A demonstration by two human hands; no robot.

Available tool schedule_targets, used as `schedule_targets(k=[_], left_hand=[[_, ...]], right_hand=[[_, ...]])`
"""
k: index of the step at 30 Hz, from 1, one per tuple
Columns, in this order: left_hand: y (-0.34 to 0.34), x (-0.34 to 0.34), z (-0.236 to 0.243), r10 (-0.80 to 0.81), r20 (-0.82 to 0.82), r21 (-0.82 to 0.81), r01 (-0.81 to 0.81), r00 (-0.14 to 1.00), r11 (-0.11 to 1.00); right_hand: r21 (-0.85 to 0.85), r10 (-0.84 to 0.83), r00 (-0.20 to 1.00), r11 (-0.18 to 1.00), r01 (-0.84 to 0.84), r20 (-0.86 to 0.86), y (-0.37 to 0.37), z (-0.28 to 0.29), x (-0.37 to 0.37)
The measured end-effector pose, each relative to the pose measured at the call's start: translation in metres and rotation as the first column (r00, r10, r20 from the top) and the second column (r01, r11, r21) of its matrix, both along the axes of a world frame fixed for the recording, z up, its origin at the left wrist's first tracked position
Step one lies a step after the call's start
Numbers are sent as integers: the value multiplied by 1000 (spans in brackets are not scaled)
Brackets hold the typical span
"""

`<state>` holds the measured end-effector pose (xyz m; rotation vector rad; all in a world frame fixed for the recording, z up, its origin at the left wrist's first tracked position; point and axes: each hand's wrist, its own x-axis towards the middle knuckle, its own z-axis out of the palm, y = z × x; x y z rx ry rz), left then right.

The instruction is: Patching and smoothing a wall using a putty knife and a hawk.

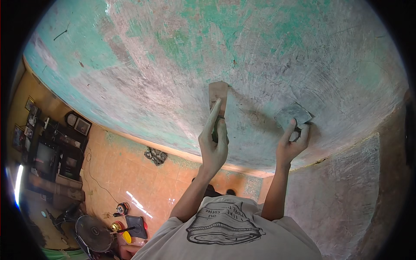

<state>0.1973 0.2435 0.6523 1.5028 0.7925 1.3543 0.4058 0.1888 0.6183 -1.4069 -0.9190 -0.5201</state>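
My left hand (214, 145) is wrapped round the green handle of a putty knife (217, 92), its index finger stretched along the blade. The blade points up the wall, close against it; I cannot tell whether its edge touches. In my right hand (294, 145), thumb and fingers pinch a flat, roughly square grey plate (293, 114) with smears on it. Its kind does not show clearly. The plate lies at or just off the wall, to the right of the knife. Both hands work before a wall (164, 82) of patchy green paint and whitish, scraped-looking areas.
A dark crumpled bundle (155, 156) lies on the orange tiled floor (143, 182) by the wall's foot. At the lower left stand a fan (93, 233) and a cable runs across the tiles. Dark shelves (54, 151) line the left side. Another person's limb (129, 250) shows below.
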Motion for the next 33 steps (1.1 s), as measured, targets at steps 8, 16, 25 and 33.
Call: schedule_targets(k=[8, 16, 25, 33], left_hand=[[0, -7, 6, 25, -12, 35, -24, 1000, 999], [6, -3, -11, 52, -12, 132, -50, 999, 990], [4, -8, -7, 53, -10, 73, -52, 999, 996], [5, -7, -4, 56, -19, 68, -54, 998, 996]], right_hand=[[-20, 6, 1000, 1000, -6, -8, 1, 2, -1], [-6, 9, 1000, 1000, -9, 3, 3, 2, -1], [4, 6, 1000, 1000, -6, 2, 3, 2, -1], [0, 17, 1000, 1000, -17, -14, 3, 1, -1]])
